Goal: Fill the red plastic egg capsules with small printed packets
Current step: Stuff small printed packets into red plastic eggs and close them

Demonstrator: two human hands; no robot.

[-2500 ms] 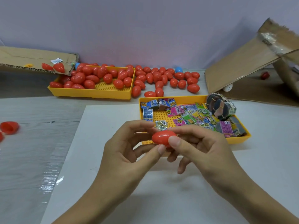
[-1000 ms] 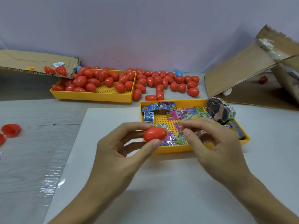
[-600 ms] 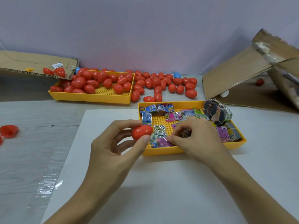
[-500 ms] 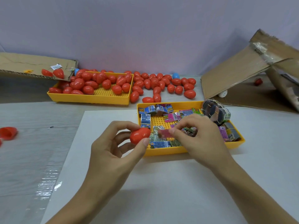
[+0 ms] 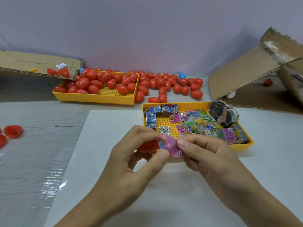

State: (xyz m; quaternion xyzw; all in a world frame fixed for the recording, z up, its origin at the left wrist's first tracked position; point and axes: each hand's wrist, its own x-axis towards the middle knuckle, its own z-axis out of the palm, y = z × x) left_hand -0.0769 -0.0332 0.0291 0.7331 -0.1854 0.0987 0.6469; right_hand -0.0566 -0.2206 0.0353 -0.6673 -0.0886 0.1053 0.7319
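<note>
My left hand (image 5: pixel 131 164) holds a red egg capsule (image 5: pixel 147 146) against its curled fingers, and its thumb and forefinger also touch a pink printed packet (image 5: pixel 170 145). My right hand (image 5: pixel 211 154) pinches the same pink packet from the right. Both hands hover over the white sheet just in front of the near yellow tray (image 5: pixel 244 145), which holds several colourful printed packets (image 5: pixel 195 122).
A second yellow tray (image 5: pixel 98 99) at the back holds several red eggs, with more loose eggs (image 5: pixel 165 84) beside it. Bundled packets (image 5: pixel 223 114) sit at the near tray's right corner. Cardboard flaps (image 5: pixel 246 74) stand right and back left. Open red halves (image 5: pixel 12 131) lie far left.
My right hand picked a pink packet out of the near tray and brought it to the left hand, which tucked the red egg back into its fingers and now touches the packet too.
</note>
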